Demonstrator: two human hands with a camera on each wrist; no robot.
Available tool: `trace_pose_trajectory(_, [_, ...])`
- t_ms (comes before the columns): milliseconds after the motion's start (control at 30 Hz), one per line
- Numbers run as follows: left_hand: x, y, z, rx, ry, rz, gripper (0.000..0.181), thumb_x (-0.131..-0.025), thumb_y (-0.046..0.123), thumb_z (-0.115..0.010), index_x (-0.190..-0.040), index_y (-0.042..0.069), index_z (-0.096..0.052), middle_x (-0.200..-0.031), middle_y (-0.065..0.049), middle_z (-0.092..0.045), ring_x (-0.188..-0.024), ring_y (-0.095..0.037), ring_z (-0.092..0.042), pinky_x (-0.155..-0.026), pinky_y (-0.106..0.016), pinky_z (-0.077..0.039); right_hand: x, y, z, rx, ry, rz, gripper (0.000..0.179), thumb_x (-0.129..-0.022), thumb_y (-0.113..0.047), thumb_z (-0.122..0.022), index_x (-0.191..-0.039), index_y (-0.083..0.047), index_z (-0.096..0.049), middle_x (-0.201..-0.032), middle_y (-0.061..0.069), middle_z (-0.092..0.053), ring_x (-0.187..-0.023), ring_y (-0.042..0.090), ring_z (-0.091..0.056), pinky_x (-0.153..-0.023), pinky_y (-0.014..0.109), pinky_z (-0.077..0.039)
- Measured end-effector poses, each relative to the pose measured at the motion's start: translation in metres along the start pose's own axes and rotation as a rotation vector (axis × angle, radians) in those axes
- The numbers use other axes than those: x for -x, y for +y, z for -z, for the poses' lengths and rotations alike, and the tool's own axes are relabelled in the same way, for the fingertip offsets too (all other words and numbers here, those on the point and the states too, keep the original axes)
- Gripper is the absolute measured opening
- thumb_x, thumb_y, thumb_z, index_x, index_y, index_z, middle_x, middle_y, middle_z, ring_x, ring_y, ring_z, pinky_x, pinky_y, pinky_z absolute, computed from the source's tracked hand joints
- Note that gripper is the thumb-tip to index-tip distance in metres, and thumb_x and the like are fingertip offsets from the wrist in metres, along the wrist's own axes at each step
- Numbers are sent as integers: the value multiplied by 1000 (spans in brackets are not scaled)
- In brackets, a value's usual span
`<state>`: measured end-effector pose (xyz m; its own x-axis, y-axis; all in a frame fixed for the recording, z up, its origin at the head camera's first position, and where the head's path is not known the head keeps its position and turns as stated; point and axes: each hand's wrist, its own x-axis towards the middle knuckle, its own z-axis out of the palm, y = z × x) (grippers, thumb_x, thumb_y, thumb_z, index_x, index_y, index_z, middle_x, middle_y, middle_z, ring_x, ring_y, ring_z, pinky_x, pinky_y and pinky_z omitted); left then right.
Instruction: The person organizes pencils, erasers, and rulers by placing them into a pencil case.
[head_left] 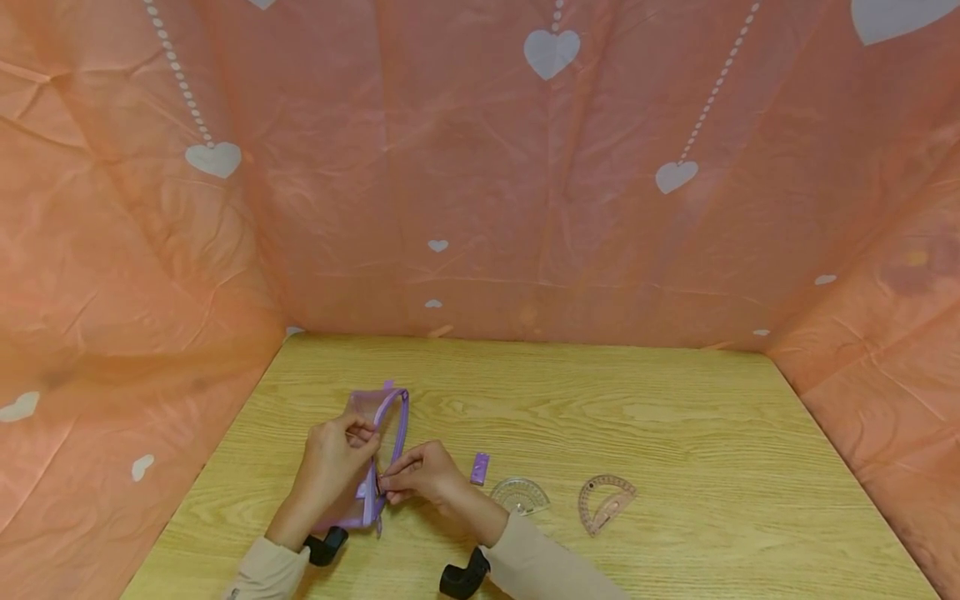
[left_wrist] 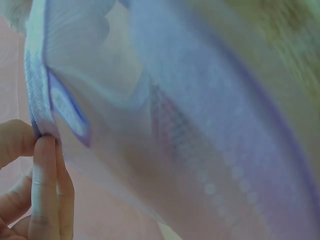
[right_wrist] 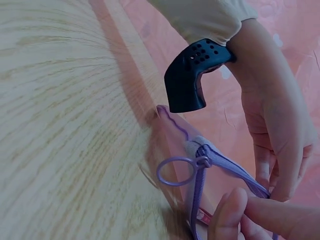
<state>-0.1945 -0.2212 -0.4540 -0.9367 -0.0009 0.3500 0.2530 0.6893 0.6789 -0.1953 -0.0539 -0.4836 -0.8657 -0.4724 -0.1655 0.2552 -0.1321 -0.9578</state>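
Note:
A see-through purple pencil pouch (head_left: 365, 508) is unzipped on the left of the table, its mouth spread. My left hand (head_left: 333, 454) pinches one zipper edge (left_wrist: 37, 75) of it between thumb and fingers. My right hand (head_left: 427, 475) has its fingers at the mouth near the zipper end, beside a small red item (right_wrist: 204, 216) that it seems to pinch; most of that item is hidden. A ring-shaped zipper pull (right_wrist: 176, 171) hangs at the corner. Through the pouch wall, a dark and reddish checkered patch (left_wrist: 170, 125) shows faintly.
To the right of my right hand lie a small purple block (head_left: 480, 468), a clear protractor (head_left: 519, 496) and a pinkish protractor (head_left: 606, 502). The wood-grain table (head_left: 675, 417) is bordered by orange cloth walls (head_left: 480, 167) with white hearts.

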Motion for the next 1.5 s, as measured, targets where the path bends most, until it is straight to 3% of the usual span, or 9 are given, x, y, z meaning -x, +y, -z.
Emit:
trace_pose_trajectory(667, [0, 2, 2, -7, -7, 28, 7, -81, -2, -76, -86, 0, -72, -75, -3, -69, -68, -17, -67, -58, -24, -53, 4, 0, -3, 20, -34, 9, 11, -87, 18, -63, -96, 22, -67, -89, 37, -66, -55, 11, -62, -63, 33, -60])
trace_pose_trajectory(933, [-1, 1, 3, -12, 6, 22, 7, -80, -2, -76, -85, 1, -72, -74, -3, -69, -67, -18, -67, -56, -23, -52, 4, 0, 0, 38, -14, 33, 10, -86, 17, -64, -94, 22, -67, -87, 36, -67, -57, 12, -63, -60, 30, -59])
trace_pose_trajectory(1233, [0, -1, 1, -21, 12, 26, 6, -80, 0, -77, -83, 2, -73, -72, -2, -69, -65, -15, -67, -57, -22, -53, 4, -1, 5, 93, 10, 64, 9, -85, 13, -69, -92, 19, -70, -83, 31, -69, -59, 16, -65, -62, 37, -60])
trace_pose_trajectory(1500, [0, 1, 2, -14, 15, 23, 7, -79, -2, -77, -83, 1, -72, -72, -3, -69, -65, -16, -67, -56, -23, -52, 6, -3, 13, 126, 24, 76, 12, -84, 12, -71, -93, 18, -69, -81, 25, -71, -61, 17, -66, -62, 36, -60])
